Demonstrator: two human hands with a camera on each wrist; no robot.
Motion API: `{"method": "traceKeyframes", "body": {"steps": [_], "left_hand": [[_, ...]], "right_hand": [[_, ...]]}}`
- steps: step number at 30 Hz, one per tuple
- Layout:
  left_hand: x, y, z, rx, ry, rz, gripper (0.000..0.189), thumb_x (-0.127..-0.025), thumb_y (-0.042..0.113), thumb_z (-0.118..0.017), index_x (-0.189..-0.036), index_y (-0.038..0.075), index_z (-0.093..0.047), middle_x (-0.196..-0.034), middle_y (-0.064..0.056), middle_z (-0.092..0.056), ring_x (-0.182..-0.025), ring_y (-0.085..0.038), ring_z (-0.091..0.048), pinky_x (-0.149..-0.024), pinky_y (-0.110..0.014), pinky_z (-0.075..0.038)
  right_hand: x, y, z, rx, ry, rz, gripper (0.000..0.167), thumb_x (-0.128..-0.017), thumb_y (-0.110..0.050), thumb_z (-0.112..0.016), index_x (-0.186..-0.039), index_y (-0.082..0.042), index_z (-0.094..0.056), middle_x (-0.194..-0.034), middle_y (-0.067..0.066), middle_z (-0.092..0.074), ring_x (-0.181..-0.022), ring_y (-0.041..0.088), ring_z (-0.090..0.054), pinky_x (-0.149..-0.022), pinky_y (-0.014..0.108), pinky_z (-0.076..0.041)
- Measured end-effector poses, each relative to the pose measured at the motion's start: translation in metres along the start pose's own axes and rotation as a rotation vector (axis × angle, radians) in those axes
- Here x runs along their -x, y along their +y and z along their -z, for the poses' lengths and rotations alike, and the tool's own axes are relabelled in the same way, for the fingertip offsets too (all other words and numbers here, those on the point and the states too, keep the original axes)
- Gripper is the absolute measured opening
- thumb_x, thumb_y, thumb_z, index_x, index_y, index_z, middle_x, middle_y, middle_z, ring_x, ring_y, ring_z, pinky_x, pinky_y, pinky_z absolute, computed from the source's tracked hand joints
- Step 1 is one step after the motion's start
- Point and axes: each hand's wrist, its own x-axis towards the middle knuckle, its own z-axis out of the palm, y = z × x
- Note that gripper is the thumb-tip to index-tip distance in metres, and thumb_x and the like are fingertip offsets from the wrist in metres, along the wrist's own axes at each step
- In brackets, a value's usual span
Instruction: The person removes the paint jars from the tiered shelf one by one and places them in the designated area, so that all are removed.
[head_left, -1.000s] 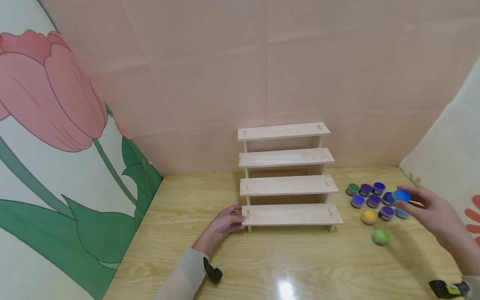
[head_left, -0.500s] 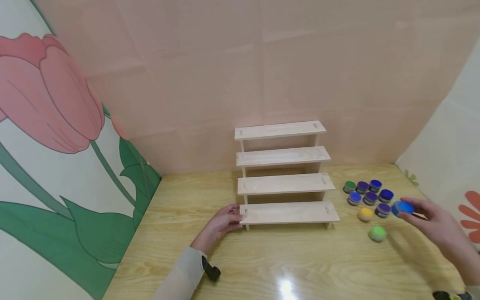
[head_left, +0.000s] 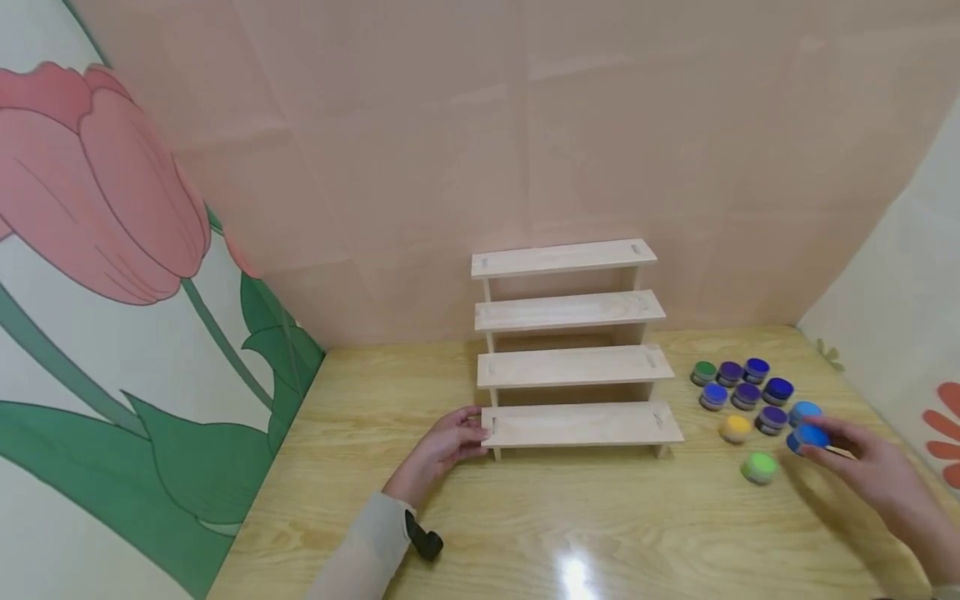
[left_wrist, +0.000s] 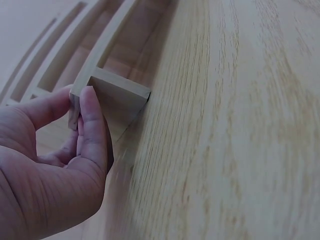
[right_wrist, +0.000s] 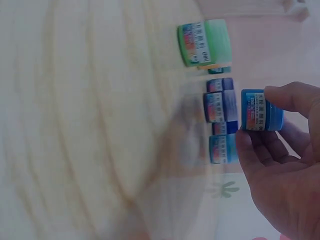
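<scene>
A pale wooden rack with stepped shelves (head_left: 581, 423) stands on the table. At the left end of its lowest board, my left hand (head_left: 448, 443) pinches the wood between thumb and fingers, plain in the left wrist view (left_wrist: 65, 155). My right hand (head_left: 877, 471) grips a small blue paint jar (right_wrist: 261, 110) by its sides, thumb opposite the fingers. In the right wrist view that jar is held apart from the other jars. Close by are a light blue jar (head_left: 806, 412), a purple jar (head_left: 772, 419), a yellow jar (head_left: 736, 429) and a light green jar (head_left: 760, 468).
Several more paint jars, among them a dark green one (head_left: 703, 372) and a dark blue one (head_left: 777, 390), are grouped right of the rack. Behind the wooden table (head_left: 525, 517) rises a pinkish-beige backdrop (head_left: 405, 167). A tulip-printed panel (head_left: 135, 183) borders the left side.
My right hand has brought the blue jar nearer to me and lower, from above the light blue jar to just in front of it. The left hand keeps its place on the rack.
</scene>
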Motion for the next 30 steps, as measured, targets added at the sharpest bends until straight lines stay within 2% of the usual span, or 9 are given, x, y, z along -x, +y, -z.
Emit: {"method": "traceKeyframes", "body": {"steps": [3,5,7,10,11,14,18,21,30], "left_hand": [[0.001,0.001,-0.001,-0.003,0.003,-0.007,0.061,-0.093,-0.004,-0.065,-0.149,-0.005,-0.040,-0.112,-0.012,-0.061,-0.086,-0.018,-0.065,-0.072,-0.024,-0.060],[0.002,0.001,-0.001,-0.007,0.005,-0.012,0.059,-0.093,-0.004,-0.064,-0.148,-0.005,-0.041,-0.110,-0.011,-0.061,-0.085,-0.018,-0.065,-0.071,-0.024,-0.060],[0.004,0.000,-0.001,-0.013,0.007,-0.015,0.058,-0.094,-0.004,-0.065,-0.147,-0.005,-0.042,-0.109,-0.010,-0.060,-0.084,-0.017,-0.064,-0.071,-0.024,-0.060],[0.004,0.000,-0.001,-0.020,0.009,-0.013,0.058,-0.094,-0.004,-0.065,-0.147,-0.005,-0.042,-0.108,-0.009,-0.061,-0.083,-0.017,-0.064,-0.071,-0.024,-0.060],[0.004,0.000,-0.001,-0.022,0.009,-0.013,0.058,-0.094,-0.004,-0.065,-0.147,-0.006,-0.042,-0.107,-0.009,-0.061,-0.083,-0.017,-0.064,-0.071,-0.024,-0.060],[0.004,0.000,-0.001,-0.025,0.008,-0.011,0.058,-0.093,-0.004,-0.065,-0.147,-0.006,-0.042,-0.106,-0.009,-0.061,-0.082,-0.017,-0.064,-0.070,-0.024,-0.060],[0.005,0.000,-0.001,-0.028,0.007,-0.011,0.058,-0.093,-0.003,-0.065,-0.147,-0.006,-0.042,-0.107,-0.010,-0.061,-0.082,-0.017,-0.064,-0.070,-0.024,-0.060],[0.007,0.000,-0.001,-0.030,0.008,-0.006,0.059,-0.093,-0.003,-0.066,-0.147,-0.007,-0.041,-0.108,-0.011,-0.061,-0.082,-0.017,-0.064,-0.071,-0.025,-0.060],[0.013,-0.003,0.003,-0.065,0.005,0.021,0.063,-0.092,0.001,-0.071,-0.148,-0.005,-0.042,-0.113,-0.012,-0.061,-0.089,-0.018,-0.065,-0.076,-0.026,-0.060]], "right_hand": [[0.000,0.006,-0.001,0.016,-0.005,-0.010,0.062,-0.097,-0.032,-0.069,-0.147,-0.001,-0.047,-0.106,-0.048,-0.037,-0.091,-0.027,-0.034,-0.066,0.003,-0.040],[-0.001,0.009,-0.002,0.052,-0.012,-0.020,0.064,-0.098,-0.033,-0.069,-0.145,0.004,-0.047,-0.109,-0.040,-0.049,-0.100,-0.010,-0.053,-0.065,0.004,-0.040],[-0.001,0.010,-0.003,0.096,-0.018,-0.029,0.066,-0.098,-0.034,-0.068,-0.143,0.009,-0.045,-0.119,-0.014,-0.066,-0.108,0.020,-0.060,-0.064,0.005,-0.039],[0.000,0.010,-0.005,0.136,-0.030,-0.038,0.068,-0.099,-0.035,-0.067,-0.140,0.014,-0.044,-0.134,0.034,-0.055,-0.100,0.017,-0.062,-0.064,0.007,-0.040],[0.000,0.010,-0.006,0.138,-0.039,-0.038,0.068,-0.099,-0.035,-0.067,-0.139,0.015,-0.044,-0.136,0.045,-0.044,-0.093,0.002,-0.059,-0.064,0.008,-0.041],[0.001,0.010,-0.006,0.125,-0.064,-0.059,0.069,-0.100,-0.036,-0.065,-0.140,0.015,-0.043,-0.136,0.045,-0.045,-0.088,-0.022,-0.037,-0.064,0.008,-0.042],[0.000,0.009,-0.006,0.127,-0.097,-0.098,0.071,-0.102,-0.039,-0.061,-0.142,0.015,-0.039,-0.138,0.046,-0.041,-0.100,0.022,-0.063,-0.067,0.017,-0.050],[-0.001,0.009,-0.006,0.139,-0.106,-0.107,0.072,-0.102,-0.039,-0.061,-0.143,0.015,-0.038,-0.138,0.047,-0.040,-0.114,0.061,-0.048,-0.071,0.031,-0.056],[0.003,0.012,-0.011,0.162,-0.103,-0.098,0.072,-0.100,-0.039,-0.064,-0.141,0.016,-0.040,-0.136,0.046,-0.043,-0.113,0.061,-0.050,-0.067,0.017,-0.047]]}}
